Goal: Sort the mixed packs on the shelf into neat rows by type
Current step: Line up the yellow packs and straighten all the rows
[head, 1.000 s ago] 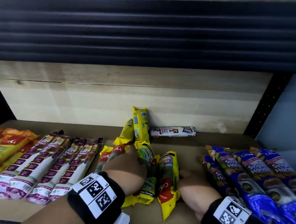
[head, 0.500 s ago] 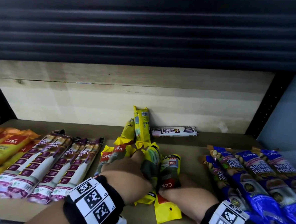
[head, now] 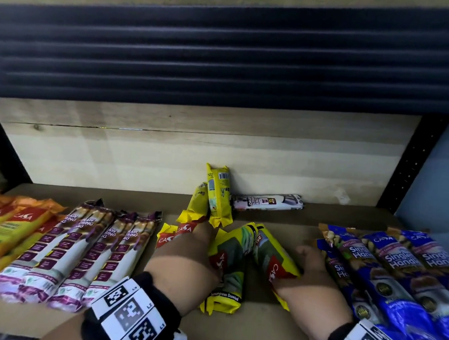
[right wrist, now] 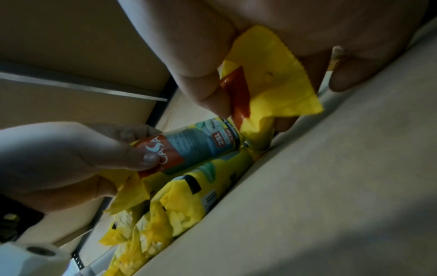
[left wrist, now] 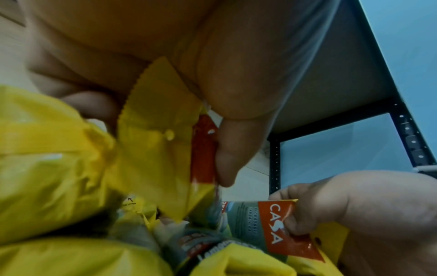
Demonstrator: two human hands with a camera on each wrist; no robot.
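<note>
Showing, head view: a wooden shelf [head: 248, 329] carries yellow packs [head: 226, 264] in a loose cluster at its middle.
Left hand [head: 186, 259]: lies among the cluster, its grip hidden here.
Right hand [head: 307, 282]: fingers closed on the red end of one yellow pack [head: 273, 254], which slants up and away from it.
Back of shelf: two yellow packs [head: 218, 195] stand leaning against the wooden back wall; a white roll [head: 267, 202] lies beside them.
Left rows: purple packs [head: 76, 250] side by side, orange packs [head: 9, 233] beyond them.
Right row: blue packs [head: 393, 274], touching the right hand.

Left wrist view: thumb [left wrist: 236, 130] and fingers pinch the serrated end of a yellow pack [left wrist: 156, 134]; the grip is clenched on it.
Right hand [left wrist: 350, 207]: grasps a pack by its red band.

Right wrist view: thumb [right wrist: 203, 93] and fingers pinch the yellow pack's end [right wrist: 272, 84]; the grip is clenched on it.
Left hand [right wrist: 71, 155]: holds a pack above others lying on the shelf.
</note>
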